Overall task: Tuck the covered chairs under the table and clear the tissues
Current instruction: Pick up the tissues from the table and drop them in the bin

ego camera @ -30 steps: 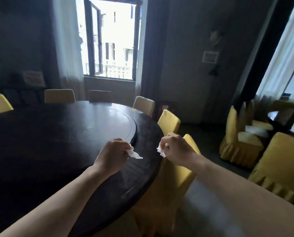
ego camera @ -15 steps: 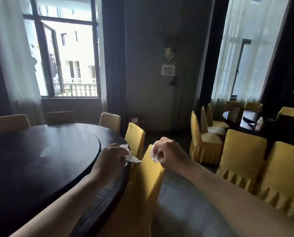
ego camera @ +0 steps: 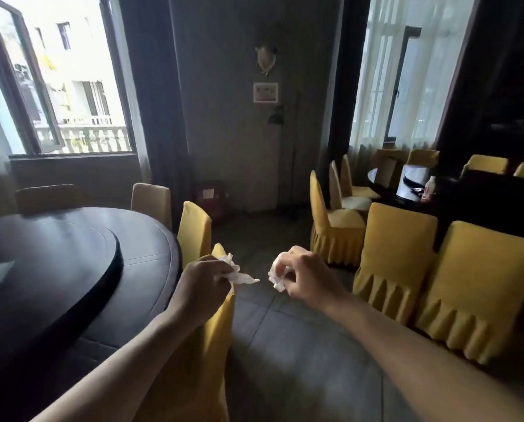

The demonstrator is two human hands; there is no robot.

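Left hand [ego camera: 204, 277] fingers clamped on a crumpled tissue [ego camera: 237, 274]; right hand [ego camera: 303, 277] fingers pinch another tissue [ego camera: 277, 277], both held off the bench [ego camera: 151, 263], over the floor. Risk: loose tail slips, drops.

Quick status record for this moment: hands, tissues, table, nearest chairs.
left hand: grips a crumpled tissue
right hand: grips a second tissue
round table: dark, to the left, with an inset turntable
nearest chair: yellow cover, against the table edge
loose yellow chairs: stand apart on the right
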